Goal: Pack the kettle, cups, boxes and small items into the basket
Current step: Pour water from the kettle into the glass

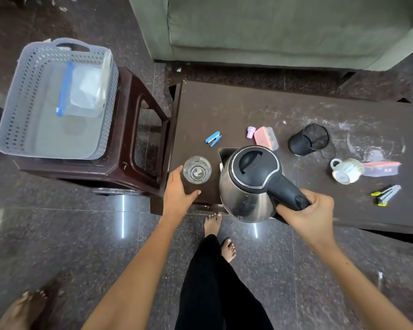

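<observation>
Steel kettle (246,184), black handle gripped by right hand (306,214) at table (224,108) front edge. Left hand (178,194), fingers spread, cups glass (197,169) w/o closing. No legible writing. Basket (29,91) on stool (138,129) left; stapler (213,138), pink box (265,137), mesh cup (308,139) behind.

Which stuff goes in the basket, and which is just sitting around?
For packing: kettle, glass, cup, pink box, stapler, basket.
Just there: sofa, table, stool.
</observation>
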Demonstrator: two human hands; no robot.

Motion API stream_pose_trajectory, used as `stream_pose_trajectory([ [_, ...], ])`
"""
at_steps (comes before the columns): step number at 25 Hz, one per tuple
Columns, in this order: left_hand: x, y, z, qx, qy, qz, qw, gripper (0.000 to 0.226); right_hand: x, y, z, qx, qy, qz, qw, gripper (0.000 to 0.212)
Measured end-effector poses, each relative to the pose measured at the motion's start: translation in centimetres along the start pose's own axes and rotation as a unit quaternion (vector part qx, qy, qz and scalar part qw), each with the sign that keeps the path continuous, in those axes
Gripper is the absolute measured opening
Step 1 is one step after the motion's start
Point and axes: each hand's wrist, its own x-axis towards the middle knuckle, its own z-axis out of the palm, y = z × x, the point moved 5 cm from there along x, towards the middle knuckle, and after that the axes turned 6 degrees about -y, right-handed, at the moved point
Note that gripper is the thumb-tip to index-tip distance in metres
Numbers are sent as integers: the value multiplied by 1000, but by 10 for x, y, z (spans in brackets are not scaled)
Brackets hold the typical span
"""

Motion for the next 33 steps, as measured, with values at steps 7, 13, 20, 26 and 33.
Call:
stream_pose_trajectory([
  [7, -13, -5, -14, -30, 39, 16, 999, 59, -16, 4, 30, -19, -7, 44, 999, 46],
  [13, -9, -5, -16, -41, 8, 40, 998, 46, -16, -5, 50, -58, -21, 71, 996, 47],
  [20, 1, -7, -23, -35, -18, 54, 998, 46, -14, -21, 62, -125, -40, 93, 987, 47],
  [26, 8, -13, -27, -24, -30, 42, 998, 49, -14, -37, 65, -182, -51, 103, 977, 50],
  [33, 13, -14, -27, -23, -45, 41, 998, 49, -8, -42, 70, -213, -78, 129, 965, 40],
])
